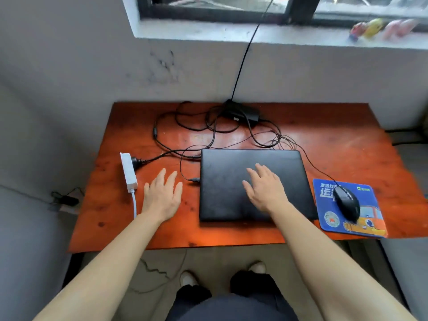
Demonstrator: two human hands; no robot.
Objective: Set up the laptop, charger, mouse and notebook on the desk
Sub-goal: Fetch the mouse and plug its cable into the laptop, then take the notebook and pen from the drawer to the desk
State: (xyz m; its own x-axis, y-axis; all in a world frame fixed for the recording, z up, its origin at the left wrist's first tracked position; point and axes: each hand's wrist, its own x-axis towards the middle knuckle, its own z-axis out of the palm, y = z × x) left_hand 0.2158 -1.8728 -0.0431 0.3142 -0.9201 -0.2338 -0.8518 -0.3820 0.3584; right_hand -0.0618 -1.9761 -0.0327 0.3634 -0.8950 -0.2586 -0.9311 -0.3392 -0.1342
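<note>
Closed laptop (251,184) on the desk (335,144), right hand (266,189) flat on its lid (fingers straight, apart), left hand (162,196) spread beside it, mouse (347,202) on its pad (370,218).

The desk (324,140) is reddish-brown wood with a glossy, scuffed finish. The closed laptop (231,177) has a matt black lid, faintly smudged. The mouse (347,202) looks like smooth black plastic on a printed cloth mouse pad (368,218). The power strip (128,172) is white plastic.
</note>
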